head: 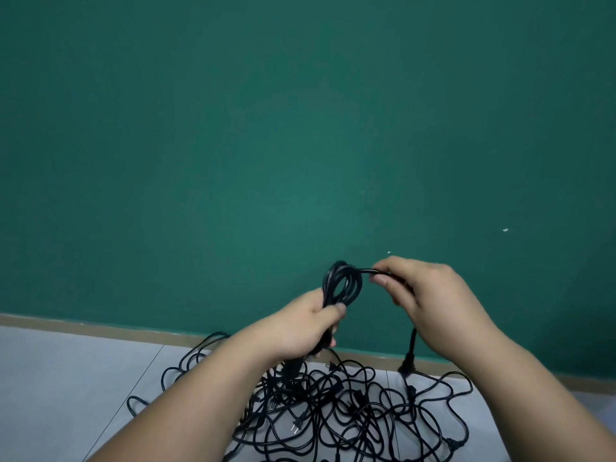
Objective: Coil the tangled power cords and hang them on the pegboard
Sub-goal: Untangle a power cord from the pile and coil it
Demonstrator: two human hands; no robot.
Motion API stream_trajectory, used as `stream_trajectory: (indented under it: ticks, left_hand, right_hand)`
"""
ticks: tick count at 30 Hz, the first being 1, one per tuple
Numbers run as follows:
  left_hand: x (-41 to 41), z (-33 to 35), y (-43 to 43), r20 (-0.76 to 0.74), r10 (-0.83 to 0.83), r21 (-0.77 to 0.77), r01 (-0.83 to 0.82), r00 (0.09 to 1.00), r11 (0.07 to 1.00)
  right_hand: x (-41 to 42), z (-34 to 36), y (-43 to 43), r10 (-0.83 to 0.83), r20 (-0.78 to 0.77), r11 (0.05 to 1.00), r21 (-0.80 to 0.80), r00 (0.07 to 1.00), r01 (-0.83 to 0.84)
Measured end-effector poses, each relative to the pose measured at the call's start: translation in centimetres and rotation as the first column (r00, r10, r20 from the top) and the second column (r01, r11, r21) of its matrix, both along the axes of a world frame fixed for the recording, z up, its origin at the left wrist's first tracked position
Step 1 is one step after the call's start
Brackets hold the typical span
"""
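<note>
With the left hand [310, 325] gripping the black cord coil [345, 281] and the right hand [430, 295] pinching its free length [365, 270], the next loop should be laid equal-sized and untwisted.

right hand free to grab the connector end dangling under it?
Probably not yet: the right hand pinches the cord feeding the coil. Path to the connector end looks clear once it lets go.

A plain dark green wall [300, 128]; a tan baseboard [100, 329] below; pale grey tiled floor [60, 378].
</note>
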State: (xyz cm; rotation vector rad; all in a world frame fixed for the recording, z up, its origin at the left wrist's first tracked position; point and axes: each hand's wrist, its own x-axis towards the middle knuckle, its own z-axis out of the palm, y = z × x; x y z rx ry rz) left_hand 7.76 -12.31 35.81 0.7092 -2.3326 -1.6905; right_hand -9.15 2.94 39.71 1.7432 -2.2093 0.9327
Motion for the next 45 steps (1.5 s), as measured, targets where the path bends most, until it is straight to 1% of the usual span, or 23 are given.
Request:
stream_trajectory:
  ticks: [2, 4, 6, 7, 9, 10, 11, 13, 15, 16, 19, 21, 22, 24, 28, 30, 32, 33, 35, 38, 41, 43, 45]
  left_hand:
    - [0.3, -0.2, 0.1, 0.127, -0.182, -0.18, 0.203, 0.975, 0.962]
    - [0.6, 0.2, 0.7, 0.298, -0.327, -0.29, 0.411, 0.897, 0.864]
    - [0.8, 1.1, 1.5, 0.394, -0.403, -0.319, 0.534, 0.826, 0.783]
    - [0.8, 1.4, 1.8, 0.389, -0.445, -0.304, 0.568, 0.807, 0.765]
    - [0.9, 2.1, 2.3, 0.293, -0.524, -0.265, 0.594, 0.8, 0.759]
    - [1.0, 2.5, 2.4, 0.234, -0.536, -0.255, 0.583, 0.811, 0.771]
    - [1.0, 2.6, 2.3, 0.179, -0.52, -0.257, 0.55, 0.835, 0.794]
    - [1.1, 2.6, 1.7, 0.059, -0.42, -0.263, 0.42, 0.906, 0.869]
    - [1.4, 2.1, 0.6, -0.055, -0.247, -0.229, 0.229, 0.967, 0.946]
    - [1.6, 1.8, 0.0, -0.089, -0.155, -0.208, 0.134, 0.984, 0.969]
    - [1.7, 0.4, -1.5, -0.089, 0.061, -0.193, -0.077, 0.994, 0.978]
    - [1.8, -0.7, -2.4, -0.059, 0.17, -0.2, -0.179, 0.984, 0.963]
    - [1.9, -1.1, -2.7, -0.06, 0.205, -0.175, -0.213, 0.977, 0.961]
    - [2.1, -1.6, -3.3, -0.082, 0.224, -0.123, -0.233, 0.971, 0.965]
    - [2.1, -1.6, -3.6, -0.177, 0.265, -0.123, -0.289, 0.948, 0.949]
    - [2.3, -1.6, -3.9, -0.13, 0.226, -0.132, -0.243, 0.965, 0.961]
    - [2.9, -1.8, -4.3, -0.031, 0.121, -0.138, -0.124, 0.992, 0.983]
    - [3.1, -2.0, -4.6, 0.017, 0.078, -0.18, -0.074, 0.997, 0.981]
    - [3.2, -2.3, -4.7, 0.112, 0.049, -0.33, -0.009, 0.993, 0.944]
    - [2.5, -2.7, -3.7, 0.238, 0.07, -0.537, 0.071, 0.969, 0.841]
    - [1.3, -2.5, -1.6, 0.36, 0.036, -0.645, 0.221, 0.932, 0.732]
    - [0.5, -2.2, -0.1, 0.407, -0.006, -0.694, 0.314, 0.913, 0.647]
    - [0.0, -1.7, 1.3, 0.449, -0.062, -0.726, 0.404, 0.892, 0.557]
  right_hand:
    - [0.5, 0.2, 0.0, -0.028, -0.161, 0.997, -0.08, 0.987, 0.015]
    - [0.3, -0.2, -0.1, -0.01, -0.17, 0.995, -0.103, 0.985, -0.008]
    - [-0.5, -0.8, -0.1, 0.055, -0.035, 0.994, -0.095, 0.998, -0.058]
    - [-0.9, -1.1, -0.1, 0.083, 0.07, 0.994, -0.071, 0.994, -0.078]
    - [-1.2, -1.5, -0.1, 0.129, 0.316, 0.989, 0.028, 0.94, -0.146]
    - [-1.1, -1.7, -0.2, 0.134, 0.409, 0.979, 0.089, 0.903, -0.186]
    - [-0.9, -1.9, -0.4, 0.129, 0.439, 0.965, 0.15, 0.889, -0.214]
    - [-0.7, -2.8, -1.0, 0.063, 0.365, 0.958, 0.238, 0.929, -0.158]
    - [-0.1, -3.3, -1.7, -0.01, 0.267, 0.947, 0.313, 0.964, -0.077]
    - [0.3, -3.5, -2.0, -0.009, 0.244, 0.94, 0.334, 0.97, -0.076]
    - [2.1, -3.9, -2.7, 0.016, 0.068, 0.903, 0.428, 0.998, -0.043]
    - [3.0, -4.4, -2.9, 0.032, -0.015, 0.876, 0.482, 0.999, -0.021]
    - [3.5, -4.5, -3.0, 0.045, -0.045, 0.861, 0.508, 0.998, -0.016]
    - [4.2, -4.4, -3.2, 0.064, -0.077, 0.846, 0.533, 0.995, -0.013]
    - [5.0, -3.9, -3.4, 0.094, -0.136, 0.845, 0.535, 0.986, -0.007]
    - [4.9, -3.9, -3.1, 0.116, -0.192, 0.848, 0.53, 0.974, 0.003]
    - [4.7, -3.6, -2.6, 0.127, -0.235, 0.846, 0.533, 0.964, 0.019]
    - [4.6, -3.3, -2.3, 0.131, -0.24, 0.848, 0.53, 0.962, 0.017]
    - [4.4, -2.6, -2.0, 0.175, -0.26, 0.857, 0.515, 0.95, -0.017]
    - [5.0, -1.4, -1.7, 0.273, -0.308, 0.859, 0.504, 0.911, -0.087]
    - [4.7, -0.7, -1.3, 0.297, -0.344, 0.876, 0.47, 0.891, -0.111]
    - [3.5, -0.7, -1.2, 0.3, -0.265, 0.895, 0.409, 0.917, -0.175]
    - [1.7, -1.1, -1.1, 0.305, -0.096, 0.921, 0.284, 0.948, -0.267]
